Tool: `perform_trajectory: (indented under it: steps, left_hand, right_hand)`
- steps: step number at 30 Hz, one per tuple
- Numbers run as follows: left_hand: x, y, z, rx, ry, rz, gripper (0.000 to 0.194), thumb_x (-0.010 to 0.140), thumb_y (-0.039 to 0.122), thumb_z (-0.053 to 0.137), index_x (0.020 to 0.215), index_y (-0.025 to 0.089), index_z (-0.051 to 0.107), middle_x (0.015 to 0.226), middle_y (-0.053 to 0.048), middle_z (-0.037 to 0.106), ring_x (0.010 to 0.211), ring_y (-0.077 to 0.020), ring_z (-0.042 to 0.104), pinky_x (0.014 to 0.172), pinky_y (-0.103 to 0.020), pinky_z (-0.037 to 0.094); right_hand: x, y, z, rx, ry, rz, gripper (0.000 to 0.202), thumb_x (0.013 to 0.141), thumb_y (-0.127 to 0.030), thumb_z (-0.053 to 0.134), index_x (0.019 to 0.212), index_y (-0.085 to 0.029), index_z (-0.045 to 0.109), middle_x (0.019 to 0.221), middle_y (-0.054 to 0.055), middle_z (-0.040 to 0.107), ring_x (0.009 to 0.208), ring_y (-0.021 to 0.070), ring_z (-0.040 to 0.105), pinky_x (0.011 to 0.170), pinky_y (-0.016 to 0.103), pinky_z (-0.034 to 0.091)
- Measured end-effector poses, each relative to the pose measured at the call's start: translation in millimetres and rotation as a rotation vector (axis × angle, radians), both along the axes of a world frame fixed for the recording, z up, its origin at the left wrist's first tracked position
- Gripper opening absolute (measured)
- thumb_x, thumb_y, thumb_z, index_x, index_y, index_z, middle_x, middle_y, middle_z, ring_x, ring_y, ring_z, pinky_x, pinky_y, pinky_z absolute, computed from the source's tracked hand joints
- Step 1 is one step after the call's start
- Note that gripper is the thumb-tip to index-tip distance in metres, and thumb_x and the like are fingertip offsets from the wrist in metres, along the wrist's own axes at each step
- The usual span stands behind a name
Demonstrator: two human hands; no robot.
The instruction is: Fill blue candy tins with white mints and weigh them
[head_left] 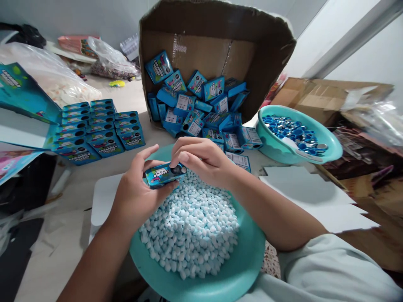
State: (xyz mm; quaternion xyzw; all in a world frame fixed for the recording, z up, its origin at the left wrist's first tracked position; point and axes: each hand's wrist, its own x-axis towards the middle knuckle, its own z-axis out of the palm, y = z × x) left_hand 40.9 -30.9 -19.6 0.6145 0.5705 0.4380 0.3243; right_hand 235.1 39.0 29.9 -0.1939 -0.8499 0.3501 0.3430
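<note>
Meanwhile, both hands grip a small blue box (165,174) above the candy-filled basin (242,264): left hand (138,191) cradles it, right hand (201,159) pinches its end; stacked boxes (97,130) at ten o'clock.

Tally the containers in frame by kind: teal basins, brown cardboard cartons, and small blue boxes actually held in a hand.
Teal basins: 2, one with white candies, one with blue caps
Brown cardboard cartons: 2, tipped one, flat one at right
Small blue box held in left hand and right hand: 1
Total: 5
</note>
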Motion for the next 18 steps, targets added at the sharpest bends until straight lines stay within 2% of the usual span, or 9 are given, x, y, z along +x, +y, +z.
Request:
perform_trajectory:
  steps: [4,8,12,15,18]
  left_hand:
    - [2,0,0.0,0.021,-0.020,0.042,0.085,0.071,0.041,0.088,0.144,0.031,0.048,0.120,-0.006,0.075,0.106,-0.0256,0.074,0.090,-0.038,0.060]
    - [4,-1,-0.1,0.050,0.054,0.097,0.081,0.070,0.036,0.087,0.142,0.033,0.049,0.119,-0.004,0.076,0.108,-0.0258,0.074,0.090,-0.038,0.060]
    - [5,-4,2.5,0.051,0.120,0.109,0.080,0.070,0.036,0.087,0.141,0.034,0.051,0.117,-0.004,0.076,0.104,-0.0267,0.075,0.085,-0.038,0.061]
    - [6,-5,5.9,0.059,0.109,0.121,0.076,0.071,0.035,0.086,0.140,0.033,0.053,0.116,-0.004,0.076,0.103,-0.0261,0.075,0.085,-0.038,0.062]
    - [8,-4,6.0,0.091,0.070,0.125,0.074,0.071,0.033,0.085,0.138,0.032,0.054,0.115,-0.003,0.076,0.104,-0.0253,0.075,0.086,-0.037,0.063]
  right_hand:
    - [6,6,3.9,-0.122,-0.080,0.025,0.014,0.096,-0.026,0.058,0.100,-0.016,0.067,0.103,0.007,0.066,0.095,0.0174,0.060,0.084,0.029,0.048]
    - [7,14,1.8,-0.294,-0.167,0.030,0.019,0.088,-0.016,0.057,0.104,-0.015,0.064,0.104,0.006,0.067,0.089,0.0156,0.059,0.079,0.028,0.048]
    - [1,16,-5.6,-0.321,-0.212,0.077,0.016,0.090,-0.024,0.060,0.102,-0.014,0.064,0.099,0.005,0.067,0.084,0.0143,0.058,0.077,0.026,0.047]
    - [-3,14,-10.3,-0.332,-0.225,0.013,0.027,0.095,-0.037,0.060,0.108,-0.015,0.064,0.101,0.005,0.067,0.089,0.0161,0.059,0.079,0.028,0.048]
    - [-6,11,-13.8,-0.363,-0.206,-0.070,0.034,0.101,-0.045,0.051,0.108,-0.016,0.065,0.102,0.005,0.066,0.095,0.0175,0.059,0.083,0.029,0.048]
